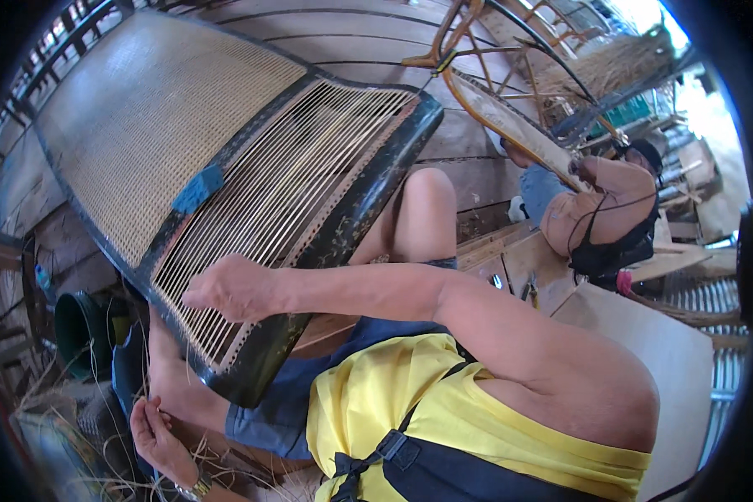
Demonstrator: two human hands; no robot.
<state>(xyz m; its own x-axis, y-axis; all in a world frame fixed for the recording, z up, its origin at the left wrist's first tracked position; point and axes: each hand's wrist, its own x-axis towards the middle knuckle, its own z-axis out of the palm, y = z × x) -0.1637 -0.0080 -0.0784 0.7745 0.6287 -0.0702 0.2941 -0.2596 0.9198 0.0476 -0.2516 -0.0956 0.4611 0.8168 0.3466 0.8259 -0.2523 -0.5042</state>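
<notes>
Across my lap leans a dark wooden frame [356, 222] with a panel of cane. Its far section holds finished woven cane mesh [171, 100]. In the nearer section, parallel cane strands [280, 159] are strung between rows of holes, with gaps between them. My right hand [234, 289] is closed over these strands near the frame's lower left end; what its fingers grip is hidden. Below the frame's left corner, my left hand [155, 435] pinches what looks like a thin cane strand running upward. A blue block or folded cloth [198, 189] rests on the dark crossbar.
A dark green bucket [79, 333] stands at the left among loose cane strands. Another person [598, 209] sits at the right, beside a curved wooden chair frame [510, 117]. Small tools [530, 289] and a pale board [644, 360] lie at my right. Dried fibre [607, 63] is piled behind.
</notes>
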